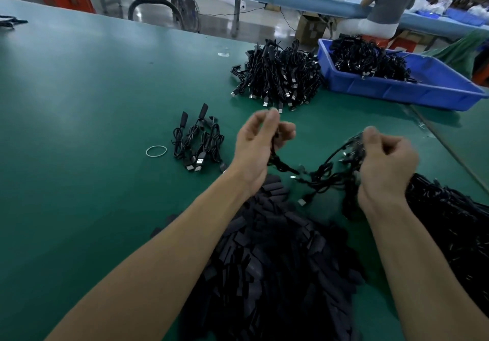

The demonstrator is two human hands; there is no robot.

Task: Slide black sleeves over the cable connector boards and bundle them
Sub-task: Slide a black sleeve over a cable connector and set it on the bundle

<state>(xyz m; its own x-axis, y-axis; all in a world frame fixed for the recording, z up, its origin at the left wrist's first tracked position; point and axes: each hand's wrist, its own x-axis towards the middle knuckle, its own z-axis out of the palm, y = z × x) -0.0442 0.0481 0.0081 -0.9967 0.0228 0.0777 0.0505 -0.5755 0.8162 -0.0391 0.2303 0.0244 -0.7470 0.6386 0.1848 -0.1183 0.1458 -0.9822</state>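
Seen from above, two bare forearms reached over a green table [92, 102]. The left hand [260, 147] was raised, its fingers curled and pinching one end of a black cable [280, 164]. The right hand [386, 166] was closed round a tangle of cables [341, 155], and the strand sagged between the two hands. Directly beneath them lay a large pile of black sleeves [277, 261], with a mass of loose cables [449, 221] at the right edge. To the left lay a small group of sleeved cables [198, 142] beside a white rubber band [156, 151]. Farther back sat a heap of cables [277, 73] just beside a blue bin [397, 89] that held more.
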